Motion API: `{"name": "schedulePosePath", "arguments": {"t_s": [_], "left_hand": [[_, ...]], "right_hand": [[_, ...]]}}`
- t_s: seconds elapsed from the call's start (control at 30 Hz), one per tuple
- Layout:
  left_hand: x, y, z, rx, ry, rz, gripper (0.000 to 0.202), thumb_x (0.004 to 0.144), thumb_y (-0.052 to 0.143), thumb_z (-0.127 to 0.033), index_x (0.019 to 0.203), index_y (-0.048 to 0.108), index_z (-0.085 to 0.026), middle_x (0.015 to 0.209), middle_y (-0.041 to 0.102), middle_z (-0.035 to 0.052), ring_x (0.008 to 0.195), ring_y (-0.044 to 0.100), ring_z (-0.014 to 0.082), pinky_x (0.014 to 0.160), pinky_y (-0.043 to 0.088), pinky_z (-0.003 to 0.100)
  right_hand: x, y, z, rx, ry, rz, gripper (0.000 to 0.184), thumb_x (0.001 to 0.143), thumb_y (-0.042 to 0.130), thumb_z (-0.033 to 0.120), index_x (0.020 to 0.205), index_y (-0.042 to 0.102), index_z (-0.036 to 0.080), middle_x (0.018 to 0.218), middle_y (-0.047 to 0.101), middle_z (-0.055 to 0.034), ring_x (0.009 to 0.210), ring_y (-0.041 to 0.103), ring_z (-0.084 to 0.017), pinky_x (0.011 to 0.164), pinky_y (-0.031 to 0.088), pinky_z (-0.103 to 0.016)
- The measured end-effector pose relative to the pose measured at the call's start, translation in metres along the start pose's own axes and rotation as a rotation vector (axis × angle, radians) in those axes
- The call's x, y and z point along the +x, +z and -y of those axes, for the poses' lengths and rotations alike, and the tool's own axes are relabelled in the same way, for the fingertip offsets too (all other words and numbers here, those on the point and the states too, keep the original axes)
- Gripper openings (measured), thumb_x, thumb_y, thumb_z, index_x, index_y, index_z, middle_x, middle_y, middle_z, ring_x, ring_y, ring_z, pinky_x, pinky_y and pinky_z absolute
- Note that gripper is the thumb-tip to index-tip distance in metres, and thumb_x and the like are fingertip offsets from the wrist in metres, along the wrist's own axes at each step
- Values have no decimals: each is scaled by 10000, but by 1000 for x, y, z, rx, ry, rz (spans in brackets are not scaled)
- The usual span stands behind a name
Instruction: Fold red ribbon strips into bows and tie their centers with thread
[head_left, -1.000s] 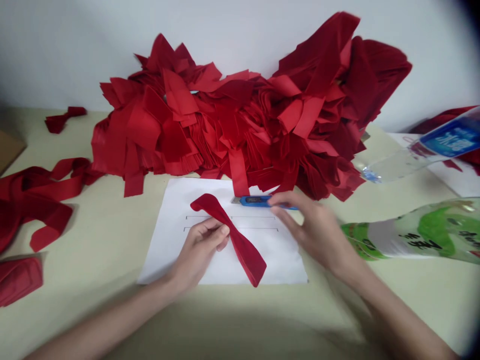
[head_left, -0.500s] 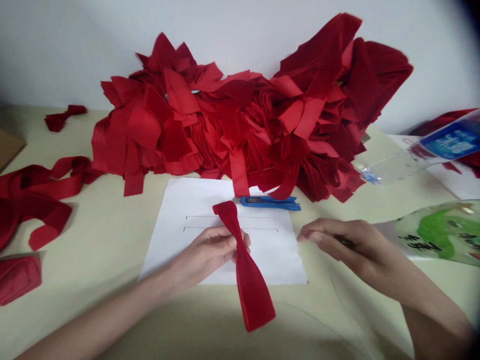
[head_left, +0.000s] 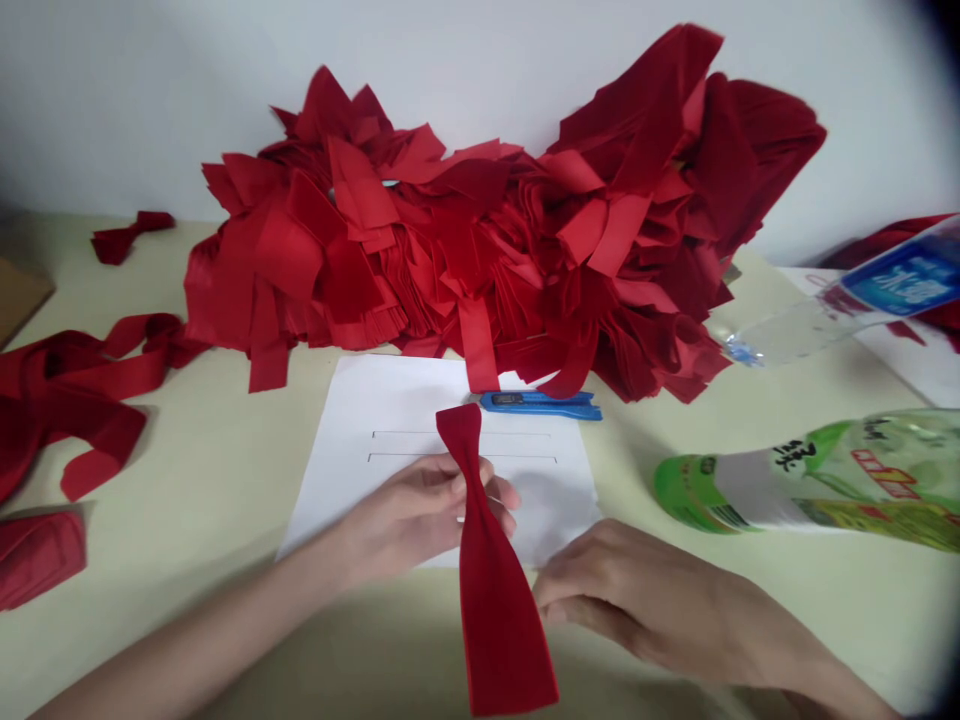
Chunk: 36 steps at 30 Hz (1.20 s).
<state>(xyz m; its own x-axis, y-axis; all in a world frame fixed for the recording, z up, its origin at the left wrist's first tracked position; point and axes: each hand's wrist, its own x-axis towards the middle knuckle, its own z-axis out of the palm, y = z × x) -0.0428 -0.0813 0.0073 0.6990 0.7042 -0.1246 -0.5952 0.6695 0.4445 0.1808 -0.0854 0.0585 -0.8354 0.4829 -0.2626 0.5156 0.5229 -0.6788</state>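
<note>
Red fabric strip (head_left: 499,625) is gripped at its narrow waist by the closed left hand (head_left: 405,520) over the white paper sheet (head_left: 330,490), its lower end hanging past the sheet's edge; the loosely curled right hand (head_left: 622,600) lies just beside that end, not gripping it.

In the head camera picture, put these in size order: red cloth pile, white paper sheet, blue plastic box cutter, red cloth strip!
Biggest: the red cloth pile. Next: the white paper sheet. Last two: the red cloth strip looks bigger than the blue plastic box cutter, but it's nearer the camera, so unsure.
</note>
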Motion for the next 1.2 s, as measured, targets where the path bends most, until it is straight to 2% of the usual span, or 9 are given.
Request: {"name": "schedulePosePath", "arguments": {"t_s": [0.13, 0.23, 0.33, 0.47, 0.6, 0.7, 0.83, 0.93, 1.2], "left_hand": [[-1, -3, -3, 132, 48, -21, 93, 753, 689, -240, 785, 675, -155, 942, 603, 65, 1003, 551, 207, 861, 430, 334], [0, -3, -3, 200, 39, -11, 113, 767, 669, -237, 851, 693, -166, 1145, 561, 90, 1154, 480, 262, 938, 389, 413], [1, -2, -2, 179, -18, 33, 177, 763, 670, -222, 933, 682, -172, 1344, 449, 117, 1232, 431, 325, 940, 378, 464], [2, -1, -1, 172, -107, 118, 156, 755, 680, -251, 886, 671, -166, 1367, 435, 128, 1112, 544, 315, 842, 435, 394], [0, 1, -2, 174, -155, 144, 163, 746, 691, -292, 805, 646, -146, 1090, 617, 132, 853, 628, 218, 807, 444, 362], [-3, -1, -4, 152, -198, 155, 215, 734, 702, -327, 744, 614, -132, 832, 640, 98, 751, 617, 194, 780, 450, 361], [-7, -7, -6, 156, -151, 105, 204, 732, 704, -321, 765, 616, -139, 799, 618, 74, 737, 603, 175, 734, 442, 317], [-7, -9, -7, 170, -124, 74, 185, 746, 693, -313, 768, 620, -145, 806, 610, 69, 742, 595, 170, 738, 429, 313], [-3, -11, -7, 150, -62, 41, 170, 761, 678, -288, 734, 622, -130, 761, 572, 61, 717, 552, 146, 704, 405, 270]], "right_hand": [[4, -4, -4, 65, 118, -144, 220, 919, 434, 247, 990, 640, 272, 701, 607, 30, 626, 550, -109, 581, 414, -220], [6, -11, -2, 171, 170, -224, 299, 923, 423, 263, 1198, 538, 276, 567, 458, 59, 493, 410, -91, 466, 328, -200], [10, -17, 0, 271, 198, -246, 400, 923, 422, 286, 1323, 416, 275, 595, 492, 57, 516, 424, -94, 476, 332, -197], [16, -24, 2, 344, 190, -281, 462, 923, 421, 295, 1376, 332, 272, 647, 551, 43, 536, 456, -93, 473, 352, -194], [21, -27, 0, 365, 172, -278, 459, 934, 390, 305, 1383, 305, 266, 647, 529, 40, 526, 446, -94, 453, 348, -197], [23, -29, -6, 213, 202, -340, 415, 930, 386, 331, 1338, 377, 257, 566, 459, 56, 484, 412, -105, 439, 328, -211], [22, -35, -28, -130, 312, -486, 314, 921, 376, 332, 1148, 570, 235, 680, 601, -3, 594, 548, -148, 562, 411, -259], [17, -42, -48, -349, 465, -528, 313, 893, 387, 274, 1128, 588, 226, 799, 673, -47, 674, 617, -207, 626, 427, -311], [-4, -50, -68, -570, 779, -385, 309, 847, 390, 198, 1036, 634, 210, 825, 697, -81, 742, 645, -273, 610, 402, -340]]}}
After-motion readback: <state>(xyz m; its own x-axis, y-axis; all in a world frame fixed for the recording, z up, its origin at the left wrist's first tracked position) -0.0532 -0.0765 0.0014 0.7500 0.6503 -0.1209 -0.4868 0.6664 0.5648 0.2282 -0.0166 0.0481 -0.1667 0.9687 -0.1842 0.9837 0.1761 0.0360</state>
